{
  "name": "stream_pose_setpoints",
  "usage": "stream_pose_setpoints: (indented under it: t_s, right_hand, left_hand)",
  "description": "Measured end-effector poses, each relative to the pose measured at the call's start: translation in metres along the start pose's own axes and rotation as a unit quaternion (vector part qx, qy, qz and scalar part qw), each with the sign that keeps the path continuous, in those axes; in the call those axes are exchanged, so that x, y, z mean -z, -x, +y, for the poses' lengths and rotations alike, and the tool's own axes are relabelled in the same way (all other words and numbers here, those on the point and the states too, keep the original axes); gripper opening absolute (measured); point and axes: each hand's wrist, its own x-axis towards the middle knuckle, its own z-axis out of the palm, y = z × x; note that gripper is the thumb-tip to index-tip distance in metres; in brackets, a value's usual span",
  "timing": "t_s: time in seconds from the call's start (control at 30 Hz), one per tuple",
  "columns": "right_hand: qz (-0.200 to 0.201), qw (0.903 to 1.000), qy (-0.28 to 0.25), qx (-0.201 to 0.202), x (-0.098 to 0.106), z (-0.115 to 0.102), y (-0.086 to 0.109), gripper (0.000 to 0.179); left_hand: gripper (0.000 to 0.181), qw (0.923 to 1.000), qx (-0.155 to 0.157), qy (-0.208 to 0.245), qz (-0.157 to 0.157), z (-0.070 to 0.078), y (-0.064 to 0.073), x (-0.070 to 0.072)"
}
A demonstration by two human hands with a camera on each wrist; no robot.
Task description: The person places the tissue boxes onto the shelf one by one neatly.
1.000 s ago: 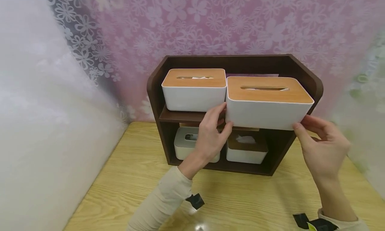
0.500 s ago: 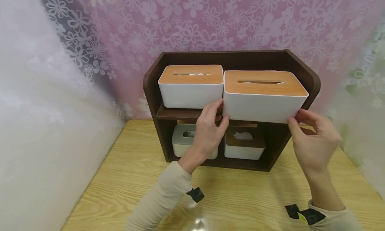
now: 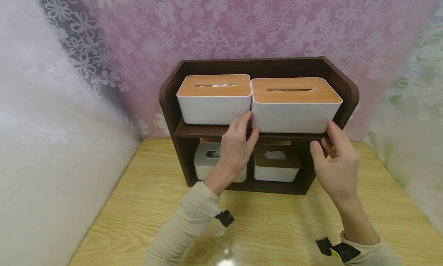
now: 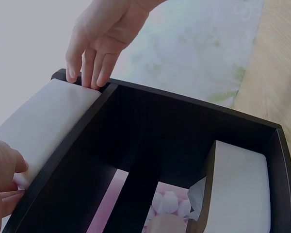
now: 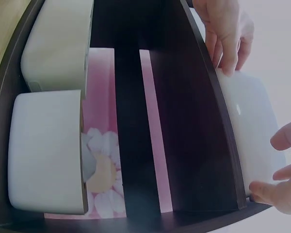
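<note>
A large white tissue box (image 3: 294, 117) with a wood-look lid sits on the upper right of a dark brown shelf unit (image 3: 349, 92). My left hand (image 3: 236, 143) pinches its lower left front corner, thumb in front and index finger at the side. At the lower right corner, my right hand (image 3: 337, 162) touches the box with extended fingers, its thumb apart from it. In the right wrist view, the right hand's fingers (image 5: 264, 191) lie at the box's end. A similar tissue box (image 3: 214, 110) stands left of it.
Below sit a tissue box with a grey-green lid (image 3: 205, 158), partly behind my left hand, and one with a dark brown lid (image 3: 277, 168). The shelf stands on a wood-grain table (image 3: 270, 227) before a pink floral backdrop (image 3: 221, 27).
The large tissue box has moved back and down onto the upper shelf beside the other one. My right thumb has come off its corner; my left hand stays at its corner.
</note>
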Motion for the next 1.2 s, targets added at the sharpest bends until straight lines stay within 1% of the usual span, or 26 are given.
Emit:
stream_pose_setpoints:
  t_s: [0.13, 0.2, 0.3, 0.43, 0.5, 0.6, 0.73, 0.87, 0.97, 1.07, 1.2]
  right_hand:
    - [-0.037, 0.9990, 0.001, -0.027, -0.003, -0.002, 0.002, 0.064]
    - [-0.045, 0.9983, 0.003, -0.038, -0.004, -0.003, 0.002, 0.065]
    - [-0.051, 0.9973, 0.004, -0.052, -0.006, -0.003, 0.002, 0.064]
    - [-0.054, 0.9969, 0.003, -0.057, -0.008, -0.003, 0.003, 0.063]
    - [-0.059, 0.9966, 0.002, -0.057, -0.009, -0.002, 0.003, 0.062]
    - [-0.070, 0.9962, 0.002, -0.052, -0.011, -0.001, 0.001, 0.061]
    - [-0.076, 0.9959, 0.001, -0.050, -0.013, 0.001, -0.003, 0.061]
    - [-0.078, 0.9956, -0.008, -0.053, -0.013, 0.004, -0.007, 0.061]
    - [-0.091, 0.9945, -0.016, -0.050, -0.012, 0.006, -0.008, 0.062]
    - [-0.106, 0.9932, -0.019, -0.044, -0.010, 0.010, -0.006, 0.066]
    - [-0.112, 0.9932, -0.020, -0.028, -0.004, 0.016, -0.001, 0.070]
  left_hand:
    - [0.034, 0.9997, -0.002, -0.023, -0.008, -0.001, -0.002, -0.002]
    - [0.033, 0.9992, -0.006, -0.038, -0.011, -0.001, -0.003, -0.004]
    - [0.032, 0.9971, -0.020, -0.073, -0.012, -0.002, -0.005, -0.006]
    - [0.030, 0.9915, -0.041, -0.123, -0.007, -0.003, -0.005, -0.008]
    - [0.029, 0.9890, -0.046, -0.141, -0.003, -0.004, -0.004, -0.008]
    - [0.027, 0.9866, -0.045, -0.157, 0.003, -0.006, -0.004, -0.008]
    - [0.027, 0.9869, -0.043, -0.156, -0.001, -0.009, -0.007, -0.007]
    - [0.030, 0.9863, -0.041, -0.159, -0.016, -0.012, -0.009, -0.005]
    - [0.030, 0.9855, -0.042, -0.163, -0.025, -0.013, -0.009, -0.002]
    - [0.030, 0.9849, -0.059, -0.160, -0.029, -0.014, -0.006, 0.002]
    - [0.033, 0.9836, -0.101, -0.148, -0.022, -0.017, 0.003, 0.010]
